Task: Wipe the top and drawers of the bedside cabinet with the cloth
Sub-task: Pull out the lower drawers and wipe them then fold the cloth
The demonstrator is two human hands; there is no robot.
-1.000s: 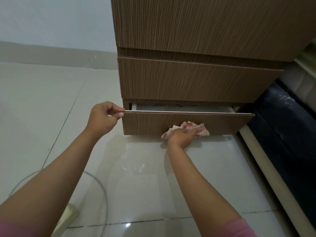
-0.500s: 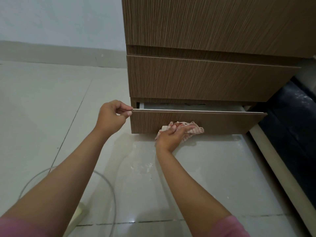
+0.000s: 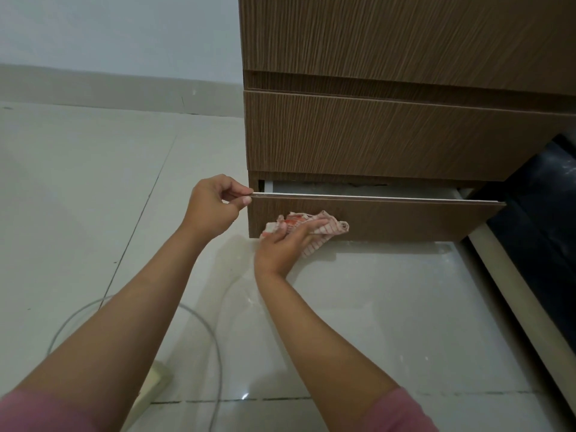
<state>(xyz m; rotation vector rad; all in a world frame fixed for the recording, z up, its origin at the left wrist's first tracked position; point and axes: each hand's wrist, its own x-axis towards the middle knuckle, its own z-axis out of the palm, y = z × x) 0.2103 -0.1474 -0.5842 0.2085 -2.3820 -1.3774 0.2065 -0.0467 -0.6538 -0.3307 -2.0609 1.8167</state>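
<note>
The brown wood-grain bedside cabinet fills the upper right. Its bottom drawer is pulled out a little, showing a pale inside strip. My left hand pinches the top left corner of that drawer front. My right hand presses a crumpled red-and-white checked cloth flat against the lower left of the drawer front. The middle drawer above is closed. The cabinet top is out of view.
Glossy pale floor tiles lie below the drawer, with dusty smears. A grey cable loops on the floor at lower left beside a white power strip. A dark bed base with a pale rail sits at the right.
My right hand has slid the cloth leftward along the bottom drawer front. My left hand keeps its pinch on the drawer corner. The view has shifted left.
</note>
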